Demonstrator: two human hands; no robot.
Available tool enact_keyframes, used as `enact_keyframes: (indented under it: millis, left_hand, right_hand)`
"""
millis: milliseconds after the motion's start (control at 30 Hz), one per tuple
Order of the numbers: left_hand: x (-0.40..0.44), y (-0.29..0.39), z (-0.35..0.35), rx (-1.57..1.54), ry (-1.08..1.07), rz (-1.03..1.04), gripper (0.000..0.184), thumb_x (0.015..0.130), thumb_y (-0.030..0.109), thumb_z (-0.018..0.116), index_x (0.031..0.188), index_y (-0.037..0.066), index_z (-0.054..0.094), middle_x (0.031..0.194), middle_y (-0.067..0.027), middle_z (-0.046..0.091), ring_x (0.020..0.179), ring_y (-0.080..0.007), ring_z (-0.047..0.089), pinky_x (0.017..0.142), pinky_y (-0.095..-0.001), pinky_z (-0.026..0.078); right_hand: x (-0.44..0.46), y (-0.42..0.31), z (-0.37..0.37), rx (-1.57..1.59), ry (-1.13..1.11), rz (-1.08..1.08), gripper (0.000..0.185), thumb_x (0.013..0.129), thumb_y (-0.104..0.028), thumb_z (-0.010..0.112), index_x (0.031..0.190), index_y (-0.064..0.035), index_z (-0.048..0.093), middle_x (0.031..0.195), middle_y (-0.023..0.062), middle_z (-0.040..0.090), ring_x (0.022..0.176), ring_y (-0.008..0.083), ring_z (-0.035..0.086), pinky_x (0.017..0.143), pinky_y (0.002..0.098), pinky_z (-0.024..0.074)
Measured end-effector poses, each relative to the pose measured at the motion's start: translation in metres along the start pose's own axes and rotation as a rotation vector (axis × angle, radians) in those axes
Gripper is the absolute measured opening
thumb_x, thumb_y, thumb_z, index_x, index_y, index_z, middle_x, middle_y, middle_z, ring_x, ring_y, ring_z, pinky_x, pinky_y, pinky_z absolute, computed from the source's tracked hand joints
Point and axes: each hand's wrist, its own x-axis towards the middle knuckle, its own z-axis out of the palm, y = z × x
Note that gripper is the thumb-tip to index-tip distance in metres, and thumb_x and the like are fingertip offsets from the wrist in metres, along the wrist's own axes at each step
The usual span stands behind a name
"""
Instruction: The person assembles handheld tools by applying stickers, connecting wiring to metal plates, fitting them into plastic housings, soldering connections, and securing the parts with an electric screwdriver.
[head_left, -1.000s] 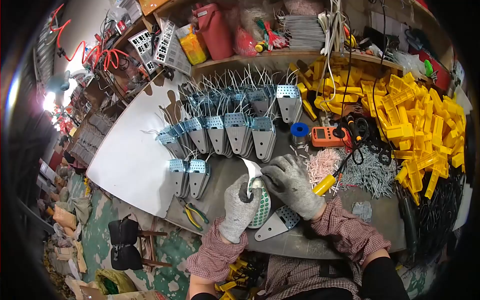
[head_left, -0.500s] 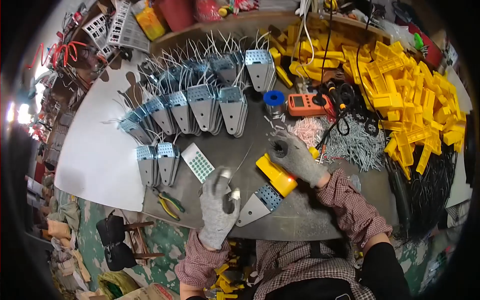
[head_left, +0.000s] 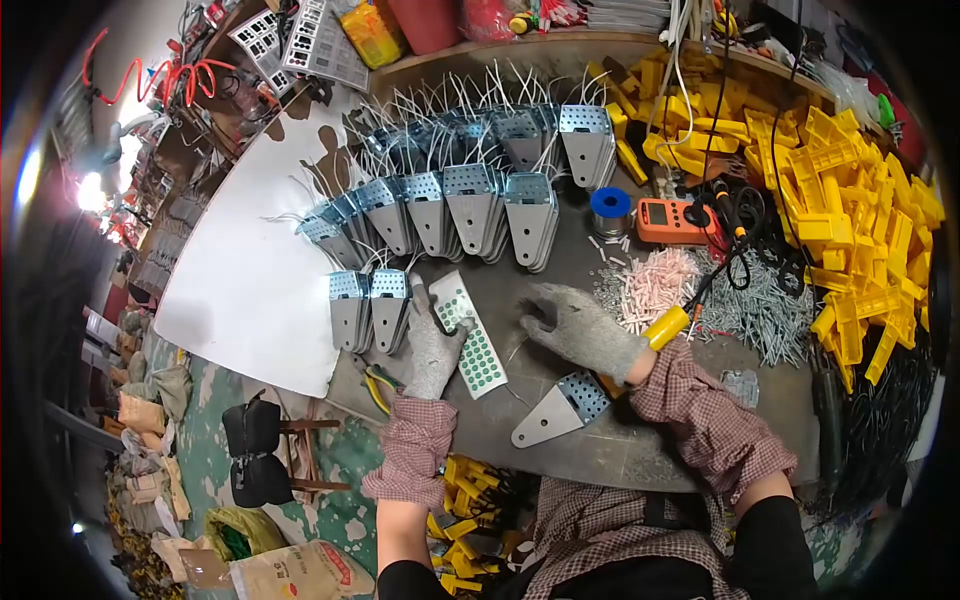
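Observation:
My left hand (head_left: 435,345), in a grey glove, has its fingers spread at the left edge of a white sheet of green round stickers (head_left: 472,340). Its thumb overlaps the sheet; the index finger reaches toward two stacks of metal brackets (head_left: 350,315). My gloved right hand (head_left: 578,325) is over the table, thumb and fingers apart with nothing visible between them. Below it lies a single tapered metal bracket (head_left: 555,415) with a perforated blue-grey end. A thin wire runs close to that bracket. Beside my right wrist is a yellow handle (head_left: 665,328). Pliers (head_left: 378,388) lie partly behind my left wrist.
Rows of wired bracket stacks (head_left: 475,205) stand at the back. An orange multimeter (head_left: 672,220), a solder spool (head_left: 610,210), pink sleeves (head_left: 658,285) and grey screws (head_left: 765,300) sit at right. Yellow housings (head_left: 850,220) heap up beyond; black cables (head_left: 880,410) hang at the right edge.
The view has shifted left. My left hand has moved forward along the sticker sheet, which has turned slightly. The yellow housing by the single bracket is now mostly out of sight near my right forearm.

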Motion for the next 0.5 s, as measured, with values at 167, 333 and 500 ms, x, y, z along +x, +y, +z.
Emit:
enact_keyframes:
  millis: [167, 333, 500]
  left_hand:
    - [-0.008, 0.005, 0.015, 0.041, -0.017, 0.122, 0.102, 0.073, -0.003, 0.074, 0.156, 0.010, 0.016, 0.142, -0.0280, 0.038, 0.123, -0.0459, 0.051, 0.100, -0.0456, 0.049]
    - [0.002, 0.003, 0.012, 0.321, -0.100, -0.101, 0.119, 0.070, 0.031, 0.087, 0.156, 0.001, 0.010, 0.134, -0.0311, 0.047, 0.126, -0.0434, 0.048, 0.101, -0.0479, 0.044]
    - [0.014, -0.022, 0.018, 0.043, 0.008, 0.118, 0.113, 0.072, 0.012, 0.084, 0.156, -0.001, 0.009, 0.137, -0.0292, 0.047, 0.126, -0.0444, 0.049, 0.105, -0.0437, 0.043]
  right_hand:
    - [0.033, -0.008, 0.022, 0.097, -0.089, 0.309, 0.044, 0.091, -0.034, 0.063, 0.120, -0.0019, 0.052, 0.112, 0.0227, 0.065, 0.104, 0.0423, 0.065, 0.092, 0.0466, 0.0519]
    - [0.042, -0.001, 0.035, 0.099, -0.241, 0.356, 0.061, 0.088, -0.040, 0.063, 0.127, 0.0039, 0.046, 0.121, 0.0294, 0.061, 0.116, 0.0422, 0.061, 0.098, 0.0451, 0.0495]
    - [0.036, 0.000, 0.032, 0.094, -0.233, 0.436, 0.044, 0.090, -0.033, 0.058, 0.124, -0.0074, 0.048, 0.118, 0.0247, 0.066, 0.114, 0.0413, 0.062, 0.099, 0.0464, 0.0481]
